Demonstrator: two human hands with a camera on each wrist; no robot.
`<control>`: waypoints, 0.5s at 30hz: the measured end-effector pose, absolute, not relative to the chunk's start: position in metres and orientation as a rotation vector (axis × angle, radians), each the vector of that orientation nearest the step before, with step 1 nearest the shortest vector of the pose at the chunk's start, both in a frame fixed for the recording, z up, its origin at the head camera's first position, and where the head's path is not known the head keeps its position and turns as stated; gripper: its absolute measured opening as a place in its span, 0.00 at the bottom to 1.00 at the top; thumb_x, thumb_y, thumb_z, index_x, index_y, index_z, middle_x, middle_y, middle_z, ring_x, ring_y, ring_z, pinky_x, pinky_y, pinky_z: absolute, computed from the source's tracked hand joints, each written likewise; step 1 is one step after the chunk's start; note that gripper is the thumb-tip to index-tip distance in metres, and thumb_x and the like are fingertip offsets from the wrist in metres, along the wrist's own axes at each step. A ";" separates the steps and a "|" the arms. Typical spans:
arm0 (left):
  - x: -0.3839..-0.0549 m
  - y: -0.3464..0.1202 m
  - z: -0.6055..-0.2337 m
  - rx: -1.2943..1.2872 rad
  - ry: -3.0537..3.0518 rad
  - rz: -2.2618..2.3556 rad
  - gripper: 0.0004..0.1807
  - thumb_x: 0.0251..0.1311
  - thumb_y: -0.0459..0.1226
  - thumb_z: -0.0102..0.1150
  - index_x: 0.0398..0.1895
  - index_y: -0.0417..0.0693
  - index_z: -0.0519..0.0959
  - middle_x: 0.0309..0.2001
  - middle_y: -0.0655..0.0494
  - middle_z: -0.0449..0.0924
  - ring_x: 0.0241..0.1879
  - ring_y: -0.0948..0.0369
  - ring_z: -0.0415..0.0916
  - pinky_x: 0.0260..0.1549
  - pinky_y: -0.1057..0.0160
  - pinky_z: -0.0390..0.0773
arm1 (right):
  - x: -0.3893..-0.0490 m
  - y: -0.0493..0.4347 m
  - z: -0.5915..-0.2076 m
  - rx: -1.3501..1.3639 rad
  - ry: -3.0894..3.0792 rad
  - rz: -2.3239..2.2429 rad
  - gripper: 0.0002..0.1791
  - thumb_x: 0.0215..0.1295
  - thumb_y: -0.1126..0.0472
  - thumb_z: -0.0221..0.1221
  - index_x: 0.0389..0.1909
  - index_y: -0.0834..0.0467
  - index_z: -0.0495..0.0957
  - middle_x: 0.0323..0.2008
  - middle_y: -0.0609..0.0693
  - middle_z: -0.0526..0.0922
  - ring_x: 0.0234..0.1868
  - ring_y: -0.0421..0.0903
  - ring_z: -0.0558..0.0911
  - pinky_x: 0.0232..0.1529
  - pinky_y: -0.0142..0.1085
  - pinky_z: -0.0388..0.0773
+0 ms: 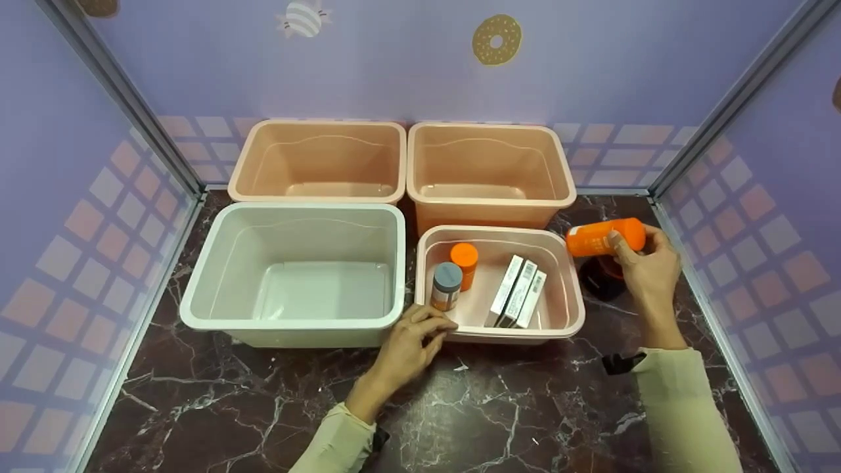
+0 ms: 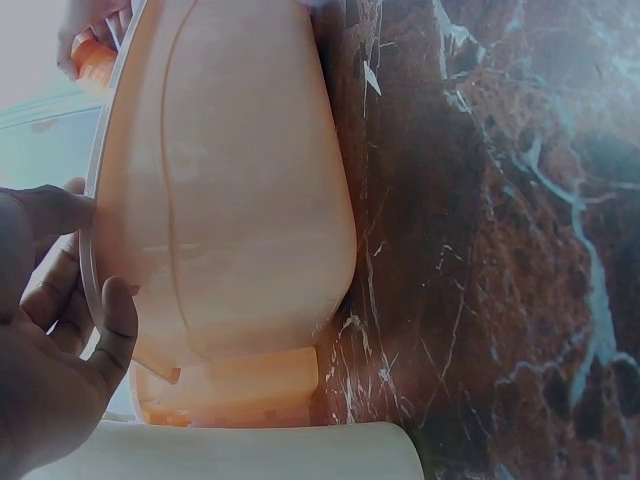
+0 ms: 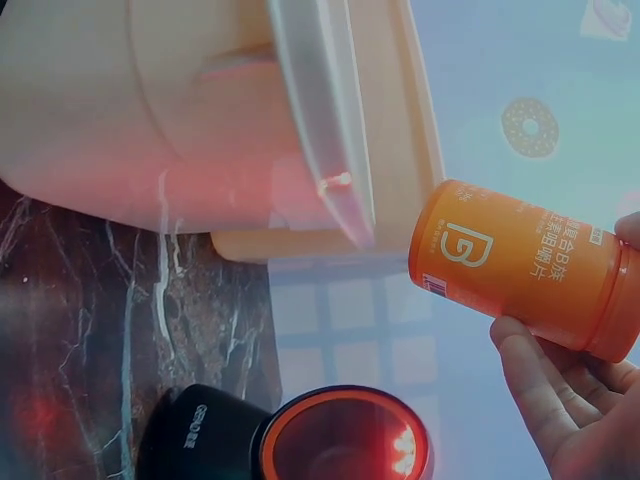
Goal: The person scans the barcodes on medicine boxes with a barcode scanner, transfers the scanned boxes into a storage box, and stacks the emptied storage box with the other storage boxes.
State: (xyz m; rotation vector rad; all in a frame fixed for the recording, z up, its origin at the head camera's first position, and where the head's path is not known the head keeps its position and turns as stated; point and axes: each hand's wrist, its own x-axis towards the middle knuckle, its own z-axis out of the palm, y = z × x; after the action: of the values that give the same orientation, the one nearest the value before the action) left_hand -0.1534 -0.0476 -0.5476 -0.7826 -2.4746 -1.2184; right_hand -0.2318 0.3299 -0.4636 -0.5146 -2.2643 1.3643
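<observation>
My right hand (image 1: pixel 654 272) grips an orange supplement bottle (image 1: pixel 591 238) near its cap, lying almost level just right of the small pink bin (image 1: pixel 512 333). In the right wrist view the bottle's printed label (image 3: pixel 465 243) shows a large B and a barcode. Below it stands a black barcode scanner (image 1: pixel 601 279) with a round, red-lit window (image 3: pixel 345 440). At the bin's front left corner, my left hand (image 1: pixel 410 341) holds the rim. Inside the bin are an orange-capped bottle (image 1: pixel 464 256), a grey-capped bottle (image 1: pixel 447 279) and several slim white boxes (image 1: pixel 519 295).
A white bin (image 1: pixel 292 324) stands left of the pink one. Behind them are two peach bins, one at the left (image 1: pixel 317 197) and one at the right (image 1: pixel 489 213). Purple panels (image 1: pixel 394 72) enclose the dark marbled tabletop (image 1: pixel 263 407) at back and sides.
</observation>
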 end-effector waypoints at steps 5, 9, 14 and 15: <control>-0.153 -0.048 -0.547 -0.775 -2.487 -1.218 0.13 0.57 0.30 0.68 0.43 0.53 0.87 0.44 0.62 0.83 0.49 0.60 0.76 0.52 0.62 0.78 | -0.237 0.324 -0.459 -0.512 -2.270 1.330 0.28 0.56 0.46 0.70 0.52 0.58 0.79 0.28 0.33 0.77 0.21 0.27 0.78 0.26 0.19 0.77; -0.153 -0.048 -0.546 -0.772 -2.490 -1.222 0.13 0.56 0.30 0.68 0.43 0.53 0.87 0.44 0.62 0.83 0.49 0.60 0.76 0.52 0.61 0.78 | -0.242 0.320 -0.457 -0.490 -2.254 1.316 0.29 0.55 0.46 0.70 0.52 0.59 0.80 0.29 0.33 0.77 0.24 0.28 0.78 0.27 0.19 0.77; -0.153 -0.048 -0.546 -0.778 -2.491 -1.217 0.13 0.56 0.30 0.68 0.43 0.53 0.87 0.45 0.62 0.83 0.49 0.60 0.76 0.53 0.62 0.78 | -0.248 0.315 -0.454 -0.489 -2.247 1.309 0.30 0.54 0.45 0.71 0.52 0.59 0.80 0.30 0.35 0.77 0.27 0.30 0.77 0.28 0.19 0.76; -0.153 -0.048 -0.546 -0.779 -2.491 -1.214 0.13 0.56 0.30 0.68 0.43 0.53 0.87 0.45 0.62 0.83 0.49 0.60 0.76 0.53 0.62 0.79 | -0.249 0.314 -0.453 -0.492 -2.250 1.301 0.29 0.54 0.44 0.70 0.52 0.59 0.80 0.30 0.35 0.77 0.28 0.30 0.77 0.29 0.19 0.76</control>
State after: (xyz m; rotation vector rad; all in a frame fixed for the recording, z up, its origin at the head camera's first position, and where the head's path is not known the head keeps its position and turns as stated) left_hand -0.1527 -0.0480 -0.5461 -0.7789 -2.4911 -1.2138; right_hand -0.2495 0.3145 -0.4532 -0.4916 -2.2501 1.3014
